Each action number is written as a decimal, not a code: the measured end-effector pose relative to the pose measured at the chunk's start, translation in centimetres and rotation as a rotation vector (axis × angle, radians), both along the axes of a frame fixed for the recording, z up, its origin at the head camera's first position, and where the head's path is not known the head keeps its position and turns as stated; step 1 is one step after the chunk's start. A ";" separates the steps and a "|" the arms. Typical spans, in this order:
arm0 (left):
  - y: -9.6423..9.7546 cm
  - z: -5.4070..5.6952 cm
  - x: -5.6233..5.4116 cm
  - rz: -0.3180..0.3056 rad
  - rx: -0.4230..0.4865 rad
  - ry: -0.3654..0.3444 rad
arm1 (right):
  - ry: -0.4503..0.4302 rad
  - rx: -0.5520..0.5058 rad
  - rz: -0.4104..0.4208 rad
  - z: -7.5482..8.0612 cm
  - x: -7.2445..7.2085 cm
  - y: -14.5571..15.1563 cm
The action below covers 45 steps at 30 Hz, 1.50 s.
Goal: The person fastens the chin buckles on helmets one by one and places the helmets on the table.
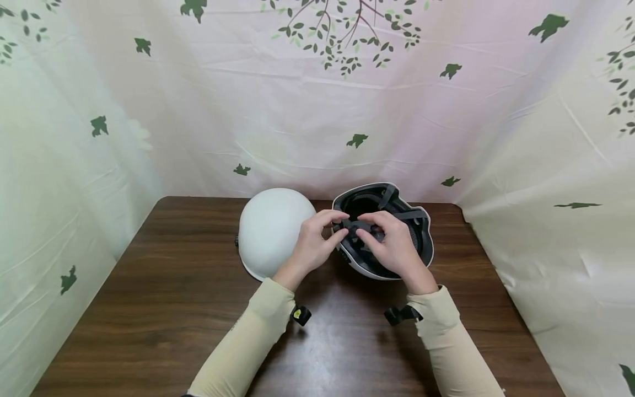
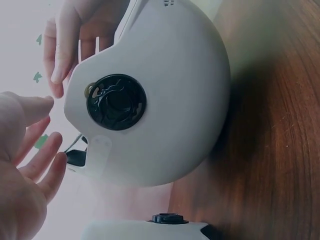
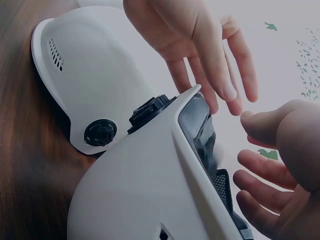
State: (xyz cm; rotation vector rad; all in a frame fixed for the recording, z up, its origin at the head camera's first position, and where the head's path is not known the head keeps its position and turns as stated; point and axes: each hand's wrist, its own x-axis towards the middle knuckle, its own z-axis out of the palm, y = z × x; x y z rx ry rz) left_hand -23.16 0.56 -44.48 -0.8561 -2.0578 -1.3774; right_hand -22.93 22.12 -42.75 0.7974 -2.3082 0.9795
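Note:
An upturned white helmet [image 2: 185,100] lies at the table's back, its black padded inside and straps [image 1: 387,194] facing up. Both hands hover over its opening, facing each other. Fingers and thumb of my left hand [image 1: 317,238] are spread apart and loosely bent near the left rim. My right hand [image 1: 393,242] has a similar pose above the inside; the right wrist view shows a gap between its thumb and fingers. I see nothing held in either hand. A round black knob [image 2: 117,102] sits on the helmet's side. Left of it, a second white helmet [image 1: 275,231] stands dome up.
Both helmets stand on a dark brown wooden table [image 1: 163,286]. Pale curtain [image 1: 297,127] with green bird and leaf prints surrounds its back and sides. A small black device [image 1: 300,315] is on the left wrist, another [image 1: 401,315] on the right.

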 end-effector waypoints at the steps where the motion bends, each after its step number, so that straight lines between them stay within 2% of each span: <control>1: 0.0 0.0 0.0 -0.001 -0.008 0.001 | 0.001 0.003 -0.003 0.0 0.0 0.1; 8: -0.5 -0.8 0.3 -0.049 -0.115 -0.016 | 0.011 0.005 -0.047 -0.1 -0.2 1.4; 12: -0.7 -1.3 0.4 -0.045 -0.146 -0.047 | -0.001 -0.008 -0.091 -0.2 -0.4 2.7; 17: -1.0 -1.7 0.5 -0.030 -0.121 -0.047 | -0.026 -0.062 -0.158 -0.1 -0.4 4.3; 21: -1.1 -2.0 0.7 -0.003 -0.094 -0.047 | -0.026 -0.103 -0.248 -0.2 -0.2 5.8; 27: -1.1 -2.3 1.0 0.066 -0.033 -0.045 | -0.015 -0.132 -0.384 -0.8 -0.2 7.8; 33: -1.0 -2.4 1.3 0.150 0.000 -0.063 | -0.148 -0.134 -0.447 -1.9 0.1 8.9; 38: -0.8 -2.2 1.7 0.212 -0.088 -0.077 | -0.260 -0.151 -0.442 -2.6 0.4 9.3; 42: -0.7 -1.9 2.0 0.240 -0.171 -0.100 | -0.301 -0.171 -0.422 -3.1 0.6 9.6; 45: -0.7 -1.9 2.0 0.246 -0.198 -0.117 | -0.322 -0.167 -0.407 -3.1 0.7 9.7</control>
